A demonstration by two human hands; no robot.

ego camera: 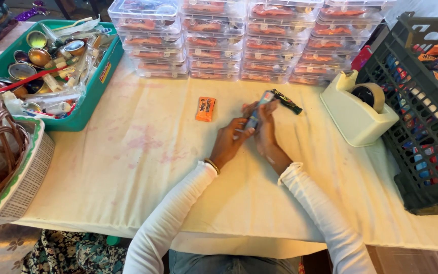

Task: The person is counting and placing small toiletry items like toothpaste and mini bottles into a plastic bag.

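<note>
- The left hand point(227, 141) and the right hand point(266, 131) meet over the middle of the tabletop point(128, 167), both closed around a slim blue packet point(257, 111) that stands tilted between them.
- The left hand's fingers pinch the packet's lower part; the right hand's fingers wrap its upper part from the far side.
- The left wrist wears a thin bangle point(212, 166); both arms are in white sleeves point(173, 218).
- Just beyond the packet's top, a dark narrow packet point(287, 101) lies flat on the tabletop, close to the right hand's fingertips.
- An orange packet point(205, 109) lies to the left of the blue packet, apart from both hands.
- A cream tape dispenser point(353, 114) sits to the right of the blue packet, near but not touching it.
- A dark plastic crate point(422, 152) of small packets stands right of the dispenser.
- Stacked clear boxes point(239, 40) with orange contents line the far edge, behind the blue packet.
- A green tub point(89, 101) of mixed small items and a woven basket point(11, 172) sit far left of the blue packet.
</note>
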